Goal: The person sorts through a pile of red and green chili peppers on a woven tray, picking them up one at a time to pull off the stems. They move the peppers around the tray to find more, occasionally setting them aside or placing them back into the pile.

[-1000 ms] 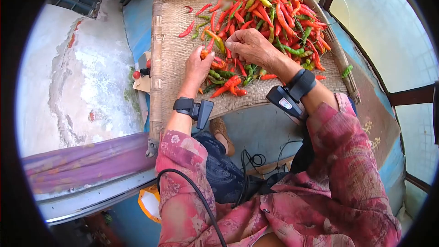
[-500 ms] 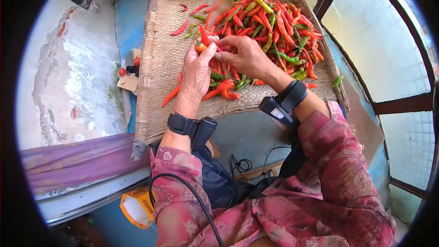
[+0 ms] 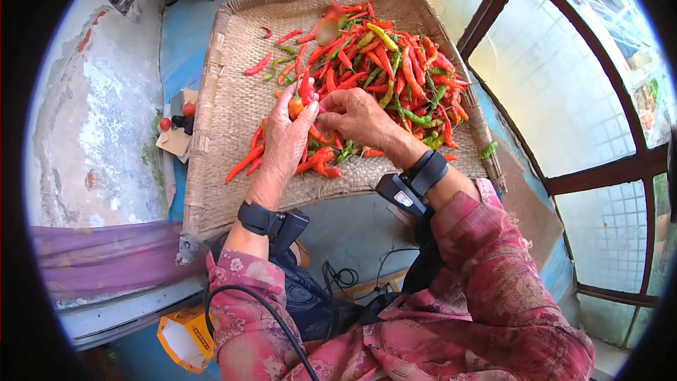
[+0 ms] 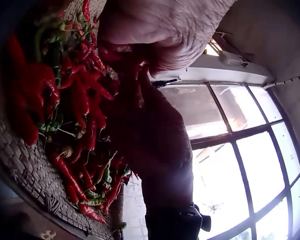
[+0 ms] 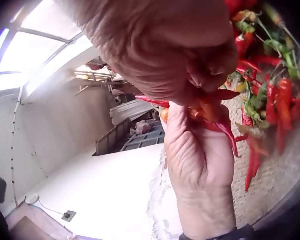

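In the head view my left hand point(image 3: 282, 132) holds a few chili peppers point(image 3: 305, 90), red and orange, upright between thumb and fingers. My right hand point(image 3: 358, 118) meets it from the right, fingers bent, thumb and fingertips at the held peppers. Up close in the right wrist view, the right fingers curl over a thin red chili pepper point(image 5: 222, 94), while more peppers rest across the left palm point(image 5: 210, 155). Beneath and beyond both hands spreads a heap of red, green and yellow chilies point(image 3: 395, 70). The left wrist view is dark, hiding the fingertips.
A rimmed woven tray point(image 3: 229, 77) carries the chilies. Several loose red chilies point(image 3: 247, 159) lie by the left wrist. Window panes point(image 3: 550, 85) stand to the right, a peeling wall point(image 3: 99, 120) to the left. A black cable point(image 3: 275, 314) loops over the left sleeve.
My hands have come together from slightly apart, and the left one has turned its peppers upright. Red chilies now lie beside the left wrist, where bare tray showed. The head view has shifted.
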Available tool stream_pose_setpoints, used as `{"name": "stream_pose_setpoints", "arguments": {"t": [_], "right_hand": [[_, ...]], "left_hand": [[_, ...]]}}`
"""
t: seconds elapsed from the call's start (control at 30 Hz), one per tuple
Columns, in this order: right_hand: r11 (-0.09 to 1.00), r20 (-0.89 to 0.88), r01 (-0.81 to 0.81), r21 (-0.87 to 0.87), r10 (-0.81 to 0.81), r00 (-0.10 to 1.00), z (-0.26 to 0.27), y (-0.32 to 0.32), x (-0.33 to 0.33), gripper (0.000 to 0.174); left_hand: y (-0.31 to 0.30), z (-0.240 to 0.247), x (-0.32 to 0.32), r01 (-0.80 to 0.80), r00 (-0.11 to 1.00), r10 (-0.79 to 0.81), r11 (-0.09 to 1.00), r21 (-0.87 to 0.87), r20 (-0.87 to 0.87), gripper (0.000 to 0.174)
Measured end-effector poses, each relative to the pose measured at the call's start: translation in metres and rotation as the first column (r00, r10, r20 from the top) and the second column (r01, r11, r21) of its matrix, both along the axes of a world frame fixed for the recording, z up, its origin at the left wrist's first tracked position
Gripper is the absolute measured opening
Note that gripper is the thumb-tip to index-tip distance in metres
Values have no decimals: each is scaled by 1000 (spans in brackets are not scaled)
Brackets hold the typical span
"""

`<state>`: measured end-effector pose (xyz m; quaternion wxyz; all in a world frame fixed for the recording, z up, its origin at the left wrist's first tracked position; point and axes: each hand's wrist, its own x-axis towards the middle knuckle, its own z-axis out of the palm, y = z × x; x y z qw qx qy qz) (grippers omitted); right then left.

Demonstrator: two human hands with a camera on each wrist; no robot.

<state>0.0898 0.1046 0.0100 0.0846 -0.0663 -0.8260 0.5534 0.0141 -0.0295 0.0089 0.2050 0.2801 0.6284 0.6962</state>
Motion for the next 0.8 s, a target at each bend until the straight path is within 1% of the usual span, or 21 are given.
{"name": "stream_pose_setpoints", "arguments": {"t": [0.03,0.07,0.17,0.2,0.23,0.27,0.3,0.33,0.4,0.43,0.47,0.5,0.53,0.57,0.6,0.63,0.67,0.7,0.73,0.77,0.8], "right_hand": [[980,-112,83,182,-63,992,8,2,4,16],[942,-131,147,302,-112,985,6,9,2,16],[955,-131,197,223,-171,977,19,26,4,16],[961,-150,213,175,-188,971,21,29,1,15],[944,-162,250,217,-218,962,22,32,2,16],[923,-176,288,257,-248,953,24,36,5,16],[906,-115,299,298,-277,954,35,36,9,17],[907,-122,322,270,-299,946,29,43,6,18],[906,-147,387,170,-365,919,24,53,2,17],[922,-130,341,-181,-366,921,23,59,4,16],[821,-113,258,-510,-361,926,22,64,4,15],[629,-127,184,-755,-416,901,24,63,2,15],[628,-126,184,-756,-416,901,26,63,3,15],[527,-68,188,-829,-429,901,29,63,4,17],[417,-10,192,-888,-435,900,32,60,4,18],[452,27,219,-865,-393,919,28,57,1,22],[450,29,218,-866,-390,920,26,51,0,22],[631,9,201,-749,-295,956,24,40,2,25],[782,7,160,-603,-195,981,22,28,4,27],[879,51,100,-466,-86,995,22,16,3,30],[946,57,-18,-325,39,998,27,6,7,29]], "left_hand": [[0,1,0,-28,998,27,999,-19,-60,40],[-2,1,0,-29,998,28,999,-17,-62,40],[-7,0,-2,-54,998,55,997,-48,19,42],[-7,3,-3,-18,999,14,991,-133,-31,41],[-8,5,-3,12,997,-30,975,-220,-75,41],[-8,6,0,9,997,-26,975,-220,-74,41],[-8,8,3,38,997,-46,990,-137,-60,40],[-7,9,4,66,996,-68,996,-53,-50,40],[-10,11,1,102,993,-104,994,-49,-47,42],[-10,12,1,113,993,-114,993,-32,-21,43],[-10,13,1,125,992,-125,992,-16,6,44],[-10,11,0,125,992,-125,992,-16,6,44],[-9,5,-2,95,992,-98,995,44,74,42],[-9,3,-4,60,987,-74,993,101,143,40],[-10,3,-6,60,987,-74,993,98,144,40],[-11,4,-8,70,974,-93,991,115,209,37],[-12,5,-10,77,956,-111,988,132,273,34],[-11,9,-6,53,936,-111,983,176,335,24],[-9,7,-5,52,936,-107,984,170,335,24],[-9,5,-5,48,925,-126,975,219,359,21],[-8,2,-7,38,913,-144,962,271,382,17]]}}
